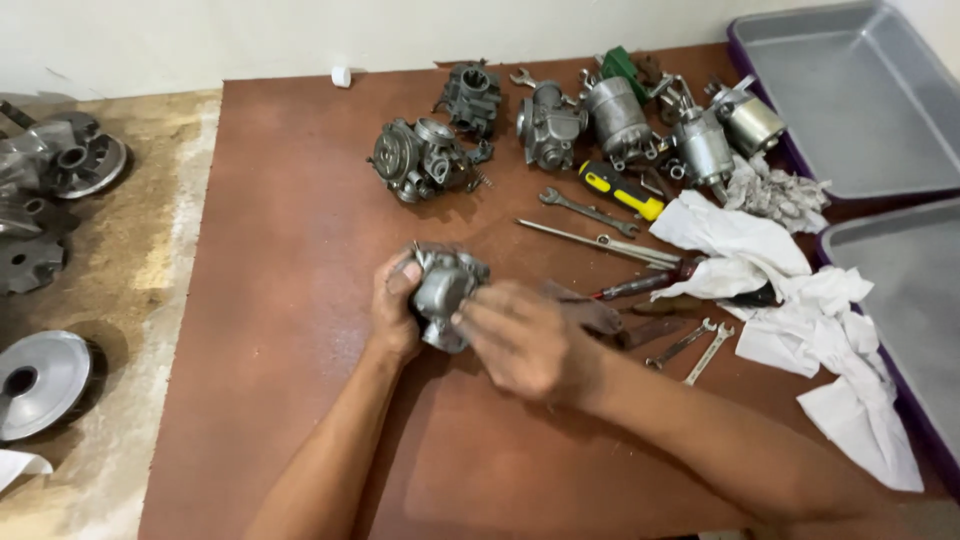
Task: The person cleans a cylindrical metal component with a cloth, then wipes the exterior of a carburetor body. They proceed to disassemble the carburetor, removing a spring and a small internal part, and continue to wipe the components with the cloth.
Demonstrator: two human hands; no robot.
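Holding: grey metal carburetor, gripped between both hands just above the middle of the brown board
Left hand: wrapped around the carburetor's left side, thumb pressed on its top edge
Right hand: fingertips pinching the carburetor's right face, palm turned down, blurred
Beside the right hand: dark pliers-like tool, partly hidden under the knuckles
Just right of that: two small open-ended wrenches, lying side by side
Further right: crumpled white rags, spread toward the board's right edge; red-handled screwdriver poking out from under them
Behind the hands: long thin rod, one spanner, yellow-and-black handled screwdriver
Far edge of board: row of other carburetors, roughly six, standing close together, some touching; green part behind them, kind unclear
Containers: two grey metal trays with purple rims, one at the far right corner, one nearer along the right edge; bare grey floors visible in both, near tray partly overlapped by rags
Surface: brown board resting on a pale, worn concrete floor
Left of board: round metal pulley discs and a finned clutch part, lying on the concrete
Room: white wall along the far edge; small white cap at its foot
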